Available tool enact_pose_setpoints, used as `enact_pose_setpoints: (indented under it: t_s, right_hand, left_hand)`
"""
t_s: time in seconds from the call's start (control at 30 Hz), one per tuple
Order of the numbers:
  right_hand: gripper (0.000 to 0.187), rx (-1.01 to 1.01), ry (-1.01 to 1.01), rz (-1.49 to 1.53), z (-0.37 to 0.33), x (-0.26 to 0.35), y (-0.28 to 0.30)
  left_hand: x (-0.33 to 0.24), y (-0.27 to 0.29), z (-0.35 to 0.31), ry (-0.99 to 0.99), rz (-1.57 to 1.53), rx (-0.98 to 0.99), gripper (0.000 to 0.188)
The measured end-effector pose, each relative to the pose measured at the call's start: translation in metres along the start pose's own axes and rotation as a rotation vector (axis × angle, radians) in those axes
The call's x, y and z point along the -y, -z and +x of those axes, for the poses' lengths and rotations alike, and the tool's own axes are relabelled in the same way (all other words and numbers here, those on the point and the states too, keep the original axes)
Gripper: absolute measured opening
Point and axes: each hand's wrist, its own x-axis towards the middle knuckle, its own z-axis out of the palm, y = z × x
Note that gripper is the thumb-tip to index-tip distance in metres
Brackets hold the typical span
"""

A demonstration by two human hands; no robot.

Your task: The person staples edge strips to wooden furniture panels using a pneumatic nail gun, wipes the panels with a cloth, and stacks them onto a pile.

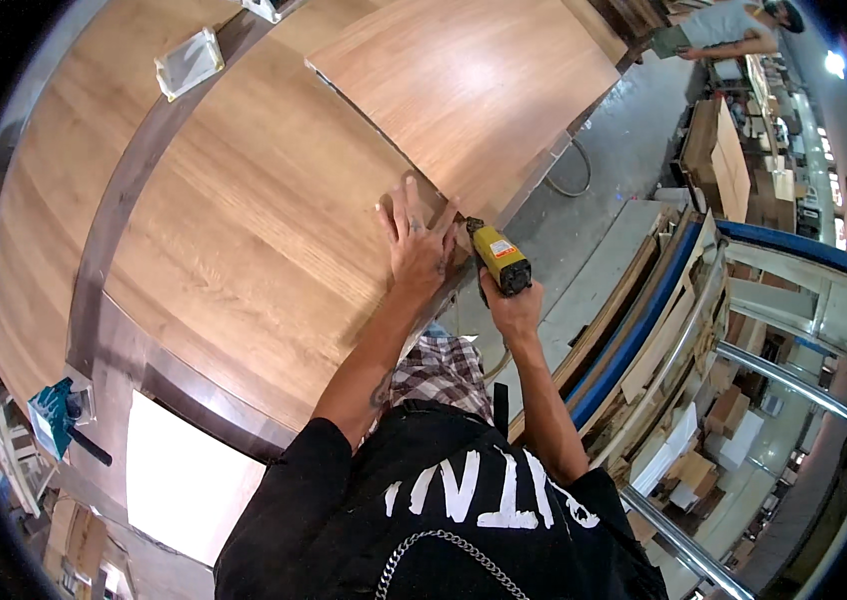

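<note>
My left hand (420,245) lies with its fingers spread on a wide wood-grain panel (264,230). Its fingertips are at the near edge of a smaller wood-grain board (474,90), which rests on top of the wide panel. Wrapped round the handle of a yellow-and-black handheld power tool (500,257), my right hand (517,308) is closed. The tool's dark nose points at the board's near corner, just right of my left fingers; whether it touches the wood I cannot tell. My palm hides most of the handle.
A clear plastic tray (189,64) sits on the panel's far left. A teal packet (54,415) lies at the left, near a white sheet (184,470). Stacked boards (634,310) and a metal-railed rack (784,380) stand right. Another person (724,30) is at the far right.
</note>
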Motion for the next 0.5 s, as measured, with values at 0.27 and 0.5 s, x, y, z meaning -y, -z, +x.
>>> enact_pose_setpoints:
  t_s: [0.27, 0.5]
  right_hand:
    - [0.036, 0.058, -0.031, 0.030, -0.003, 0.003, 0.002]
    - [0.029, -0.042, 0.058, 0.118, -0.014, -0.032, 0.031]
  left_hand:
    - [-0.001, 0.003, -0.001, -0.031, -0.005, -0.018, 0.044]
    - [0.000, -0.001, -0.001, -0.081, -0.022, -0.192, 0.055]
